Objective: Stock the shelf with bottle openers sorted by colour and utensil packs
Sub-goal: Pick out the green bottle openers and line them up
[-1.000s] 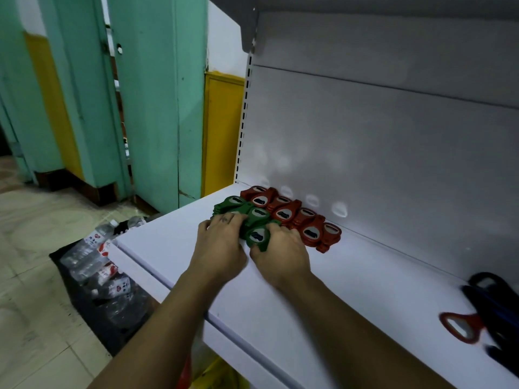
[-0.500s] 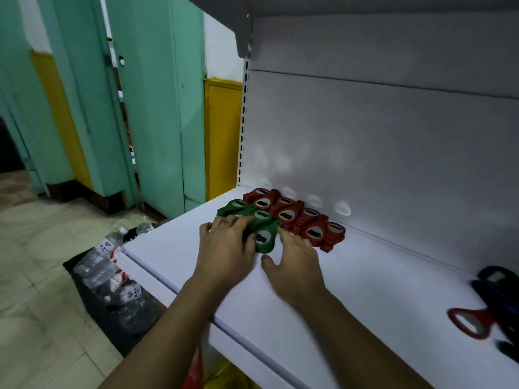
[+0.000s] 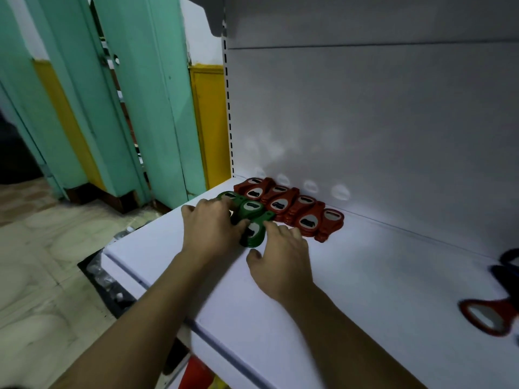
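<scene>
Red bottle openers [image 3: 292, 207] lie in a row along the back of the white shelf [image 3: 379, 276], near its left end. In front of them sits a group of green bottle openers [image 3: 250, 209]. My left hand [image 3: 210, 228] lies palm down over the left part of the green group, fingers touching them. My right hand [image 3: 280, 262] rests on the shelf just right of the nearest green opener [image 3: 254, 234], its fingertips against that opener's edge. A loose red opener [image 3: 488, 315] lies at the far right.
Dark blue or black openers [image 3: 508, 265] sit at the shelf's right edge, partly cut off. Below the shelf's left end, a dark bin [image 3: 101, 279] holds plastic bottles. Teal doors and a yellow panel stand to the left. The grey back panel rises behind the rows.
My right hand has slid back off the green openers toward the front and now only touches the nearest one. The left hand stays on the green group. The camera moved closer.
</scene>
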